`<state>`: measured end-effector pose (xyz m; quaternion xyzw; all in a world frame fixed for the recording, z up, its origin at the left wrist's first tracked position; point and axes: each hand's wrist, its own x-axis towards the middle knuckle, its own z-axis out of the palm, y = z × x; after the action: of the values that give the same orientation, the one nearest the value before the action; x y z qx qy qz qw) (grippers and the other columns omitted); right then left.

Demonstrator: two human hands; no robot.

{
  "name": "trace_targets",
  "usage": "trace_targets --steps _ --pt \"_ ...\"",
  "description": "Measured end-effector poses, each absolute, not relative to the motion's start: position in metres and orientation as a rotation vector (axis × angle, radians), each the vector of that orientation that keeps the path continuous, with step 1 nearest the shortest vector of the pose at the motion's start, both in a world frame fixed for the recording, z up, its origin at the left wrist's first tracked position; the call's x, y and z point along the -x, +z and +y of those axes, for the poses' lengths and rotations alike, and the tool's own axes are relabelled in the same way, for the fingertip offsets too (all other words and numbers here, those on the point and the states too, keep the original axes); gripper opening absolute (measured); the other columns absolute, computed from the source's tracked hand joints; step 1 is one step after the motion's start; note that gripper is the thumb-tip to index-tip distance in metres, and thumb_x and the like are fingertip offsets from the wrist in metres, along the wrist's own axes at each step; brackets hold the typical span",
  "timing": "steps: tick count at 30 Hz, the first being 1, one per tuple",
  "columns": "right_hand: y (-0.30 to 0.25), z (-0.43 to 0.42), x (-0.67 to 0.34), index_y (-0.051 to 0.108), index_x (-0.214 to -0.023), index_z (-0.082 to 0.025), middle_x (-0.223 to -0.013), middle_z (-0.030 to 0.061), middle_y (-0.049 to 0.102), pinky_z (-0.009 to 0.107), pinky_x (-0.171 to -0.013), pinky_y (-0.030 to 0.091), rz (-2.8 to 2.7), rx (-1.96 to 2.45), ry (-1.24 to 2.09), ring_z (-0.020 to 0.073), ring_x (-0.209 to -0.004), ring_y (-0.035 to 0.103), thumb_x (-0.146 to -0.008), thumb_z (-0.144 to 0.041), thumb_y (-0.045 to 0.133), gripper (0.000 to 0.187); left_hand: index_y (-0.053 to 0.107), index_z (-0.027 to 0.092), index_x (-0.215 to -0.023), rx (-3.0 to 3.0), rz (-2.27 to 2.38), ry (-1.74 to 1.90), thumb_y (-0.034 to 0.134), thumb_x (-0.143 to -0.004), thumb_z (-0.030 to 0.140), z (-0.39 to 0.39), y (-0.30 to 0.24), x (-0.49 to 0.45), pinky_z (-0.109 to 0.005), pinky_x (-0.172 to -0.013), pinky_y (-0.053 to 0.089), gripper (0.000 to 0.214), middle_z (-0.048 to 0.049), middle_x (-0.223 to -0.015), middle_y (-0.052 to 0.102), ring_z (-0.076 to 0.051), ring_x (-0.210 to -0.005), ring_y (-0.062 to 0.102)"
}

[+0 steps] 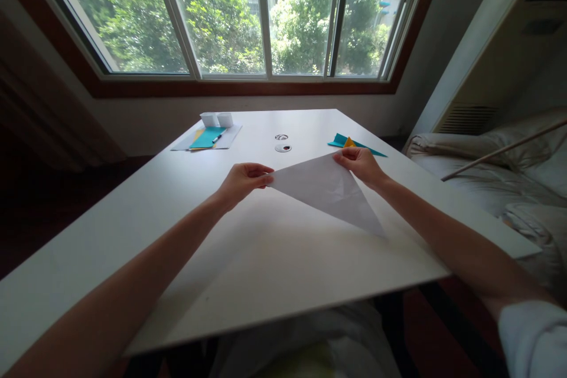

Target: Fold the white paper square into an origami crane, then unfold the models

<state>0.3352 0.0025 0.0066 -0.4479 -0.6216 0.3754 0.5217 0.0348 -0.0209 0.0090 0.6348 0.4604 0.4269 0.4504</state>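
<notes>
A sheet of white paper [321, 192], folded into a triangle, is stretched between my two hands over the table. My left hand [248, 180] pinches its left corner between thumb and fingers. At the top corner, my right hand [358, 163] grips the paper the same way. The third corner points down to the right, close to the tabletop; whether it touches I cannot tell. Just behind my right hand lie a blue folded paper plane [370, 149] and a yellow folded paper piece [349, 142].
The white table [212, 283] reaches toward the window [266, 23]. At its far left, two small white paper boxes [217, 120] stand by blue paper [207, 137] and a pen [218, 137]. Round disc-like items [282, 147] are at the centre back. Covered furniture [465, 159] stands right.
</notes>
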Motion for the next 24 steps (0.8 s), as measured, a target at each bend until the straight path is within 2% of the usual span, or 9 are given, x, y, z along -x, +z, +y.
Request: trace_targets --steps 9,15,20,24 --pt "0.004 0.005 -0.339 0.068 -0.078 -0.014 -0.076 0.0067 0.069 0.029 -0.057 0.05 -1.498 1.111 0.825 0.0173 -0.065 0.062 -0.062 -0.047 0.07 0.036 0.068 0.013 -0.088 -1.607 1.13 1.048 0.078 -0.057 0.032 -0.02 0.009 -0.031 -0.029 -0.065 0.048 0.038 -0.0047 -0.07 0.067 -0.014 -0.065 0.06" --pt "0.003 0.006 -0.342 0.067 -0.096 -0.018 -0.069 0.0044 0.067 0.026 -0.049 0.047 -1.579 1.063 0.793 0.0149 -0.057 0.059 -0.067 -0.047 0.067 0.041 0.069 0.013 -0.086 -1.688 1.142 1.057 0.076 -0.059 0.033 -0.021 0.01 -0.032 -0.028 -0.064 0.048 0.034 -0.0039 -0.068 0.067 -0.014 -0.063 0.058" --pt "0.002 0.008 -0.346 0.067 -0.089 -0.017 -0.071 0.0053 0.067 0.026 -0.05 0.048 -1.61 1.065 0.78 0.0155 -0.058 0.06 -0.067 -0.047 0.067 0.037 0.069 0.014 -0.086 -1.723 1.148 1.129 0.076 -0.059 0.035 -0.022 0.011 -0.034 -0.029 -0.067 0.049 0.035 -0.0046 -0.073 0.068 -0.015 -0.067 0.06" --pt "-0.001 0.012 -0.348 0.067 -0.083 -0.015 -0.081 0.0074 0.068 0.029 -0.06 0.051 -1.628 1.057 0.735 0.0183 -0.072 0.064 -0.066 -0.045 0.068 0.035 0.069 0.014 -0.091 -1.688 1.157 1.153 0.077 -0.058 0.034 -0.022 0.01 -0.033 -0.029 -0.07 0.049 0.039 -0.0052 -0.077 0.069 -0.015 -0.07 0.06"
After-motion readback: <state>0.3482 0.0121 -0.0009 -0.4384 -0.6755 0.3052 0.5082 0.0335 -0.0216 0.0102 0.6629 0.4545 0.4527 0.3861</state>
